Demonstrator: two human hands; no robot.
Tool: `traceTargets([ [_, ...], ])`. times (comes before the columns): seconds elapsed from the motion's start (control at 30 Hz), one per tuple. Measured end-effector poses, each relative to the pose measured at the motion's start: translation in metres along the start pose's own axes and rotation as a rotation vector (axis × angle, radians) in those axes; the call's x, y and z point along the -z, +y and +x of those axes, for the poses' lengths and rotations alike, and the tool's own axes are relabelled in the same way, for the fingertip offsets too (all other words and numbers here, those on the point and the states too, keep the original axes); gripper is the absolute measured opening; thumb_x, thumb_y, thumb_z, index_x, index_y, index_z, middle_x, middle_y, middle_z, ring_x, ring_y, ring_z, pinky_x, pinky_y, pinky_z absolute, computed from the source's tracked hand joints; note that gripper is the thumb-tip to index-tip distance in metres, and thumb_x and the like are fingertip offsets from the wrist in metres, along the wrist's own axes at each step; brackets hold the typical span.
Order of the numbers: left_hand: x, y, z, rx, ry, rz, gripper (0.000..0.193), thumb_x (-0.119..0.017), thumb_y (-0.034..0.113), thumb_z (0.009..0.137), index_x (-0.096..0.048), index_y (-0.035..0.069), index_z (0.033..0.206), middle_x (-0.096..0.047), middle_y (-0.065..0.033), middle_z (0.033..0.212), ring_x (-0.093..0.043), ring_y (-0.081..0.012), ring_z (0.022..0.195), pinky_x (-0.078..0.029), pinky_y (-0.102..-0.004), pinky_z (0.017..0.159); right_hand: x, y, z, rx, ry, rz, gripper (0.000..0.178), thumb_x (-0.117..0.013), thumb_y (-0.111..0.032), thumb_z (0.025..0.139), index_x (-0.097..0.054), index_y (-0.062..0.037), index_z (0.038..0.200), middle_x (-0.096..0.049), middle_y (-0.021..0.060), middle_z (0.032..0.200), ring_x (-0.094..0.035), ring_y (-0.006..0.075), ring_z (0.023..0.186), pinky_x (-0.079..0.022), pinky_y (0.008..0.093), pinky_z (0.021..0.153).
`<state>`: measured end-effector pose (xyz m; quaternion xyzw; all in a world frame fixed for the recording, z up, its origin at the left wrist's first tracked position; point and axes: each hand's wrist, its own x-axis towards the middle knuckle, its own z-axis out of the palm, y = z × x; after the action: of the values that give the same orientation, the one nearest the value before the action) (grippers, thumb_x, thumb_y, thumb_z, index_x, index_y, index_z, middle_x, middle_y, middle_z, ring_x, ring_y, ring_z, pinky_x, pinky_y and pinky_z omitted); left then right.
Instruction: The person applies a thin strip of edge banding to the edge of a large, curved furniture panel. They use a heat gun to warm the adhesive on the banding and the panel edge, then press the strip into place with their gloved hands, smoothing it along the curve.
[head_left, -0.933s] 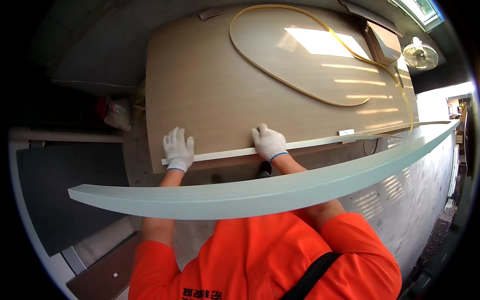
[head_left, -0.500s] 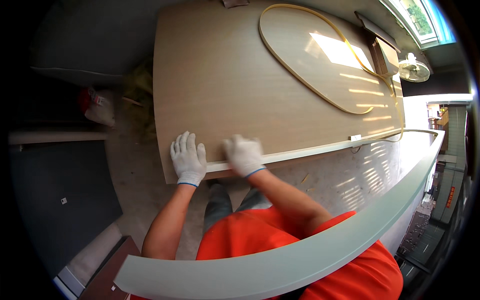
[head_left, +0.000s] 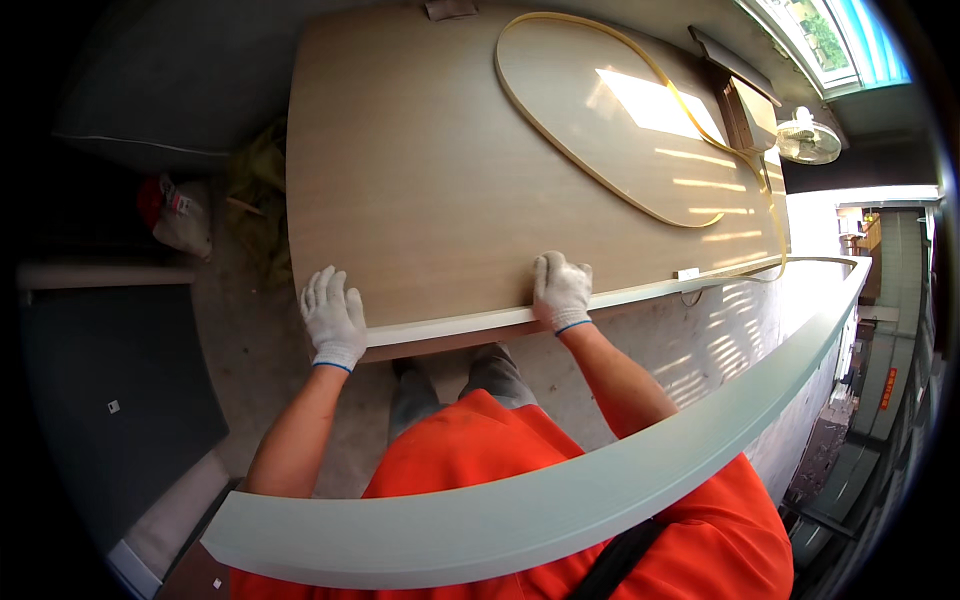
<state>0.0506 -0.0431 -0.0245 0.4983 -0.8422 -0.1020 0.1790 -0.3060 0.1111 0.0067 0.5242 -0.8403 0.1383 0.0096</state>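
Note:
A wide wood-grain board [head_left: 400, 190] lies in front of me, with a white strip [head_left: 450, 328] running along its near edge. My left hand [head_left: 335, 318], in a white knitted glove, lies with fingers stretched out at the board's near left corner, by the strip's left end. Farther right, my right hand [head_left: 562, 290] wears the same kind of glove. Its fingers are curled over the strip and the board's edge; their undersides are hidden. A thin yellow band [head_left: 545, 135] lies in a large loop on the far right part of the board.
A long pale grey-green board [head_left: 500, 535] crosses low in front of my body and bends away to the right. At the board's far right stand a brown box-like piece [head_left: 748, 115] and a fan [head_left: 808, 138]. Dark panels [head_left: 110, 370] and a bag [head_left: 183, 220] are at the left.
My right hand has slid right along the white strip, away from my left hand. My left hand stays at the board's corner. The whole view has shifted slightly.

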Motion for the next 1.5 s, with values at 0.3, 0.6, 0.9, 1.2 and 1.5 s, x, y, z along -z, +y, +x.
traceTargets([
  [0.3,-0.007,0.0,-0.005,0.034,0.012,-0.083,0.037,-0.061,0.023,0.098,-0.066,0.004,0.129,-0.06,-0.0169,0.143,-0.05,-0.0401,0.138,-0.034,-0.0556,0.119,-0.04,-0.181,-0.012,0.196,-0.213,0.301,0.021,-0.06,-0.03,0.104,-0.06,-0.0099,0.097,-0.07,0.0148,0.071,-0.069,0.0359,0.067,-0.047,0.0512,0.081],
  [0.6,-0.011,-0.011,-0.01,0.119,0.188,-0.231,0.032,-0.058,0.021,0.101,-0.066,0.003,0.125,-0.061,-0.0198,0.14,-0.051,-0.0416,0.136,-0.034,-0.0555,0.119,-0.043,-0.161,-0.011,0.141,-0.26,0.187,0.021,-0.055,-0.027,0.107,-0.062,-0.0077,0.106,-0.069,0.0143,0.064,-0.07,0.0385,0.062,-0.05,0.0543,0.076],
  [0.9,0.023,0.002,-0.088,0.519,0.005,-0.727,0.025,-0.065,0.014,0.095,-0.071,-0.002,0.113,-0.069,-0.0201,0.118,-0.067,-0.0387,0.108,-0.054,-0.0458,0.095,-0.058,-0.245,-0.019,0.27,-0.287,0.155,0.023,-0.057,-0.03,0.107,-0.063,-0.0081,0.103,-0.069,0.0158,0.066,-0.069,0.0387,0.063,-0.052,0.0513,0.071],
  [1.2,0.017,-0.008,-0.094,0.603,-0.043,-0.885,0.017,-0.068,0.005,0.086,-0.067,-0.001,0.102,-0.067,-0.0246,0.106,-0.066,-0.046,0.101,-0.055,-0.0507,0.088,-0.088,-0.32,-0.018,0.247,-0.383,0.061,0.03,-0.051,-0.037,0.109,-0.061,-0.008,0.107,-0.071,0.0224,0.072,-0.07,0.0452,0.067,-0.055,0.0567,0.068],
  [1.5,0.007,-0.008,-0.094,0.544,0.097,-0.819,0.029,-0.074,0.004,0.082,-0.074,0.005,0.111,-0.071,-0.0157,0.113,-0.07,-0.0365,0.104,-0.057,-0.0431,0.091,-0.053,-0.239,-0.014,0.063,-0.434,-0.014,0.028,-0.053,-0.036,0.105,-0.064,-0.0119,0.116,-0.073,0.0161,0.107,-0.073,0.0412,0.087,-0.055,0.057,0.075],
])
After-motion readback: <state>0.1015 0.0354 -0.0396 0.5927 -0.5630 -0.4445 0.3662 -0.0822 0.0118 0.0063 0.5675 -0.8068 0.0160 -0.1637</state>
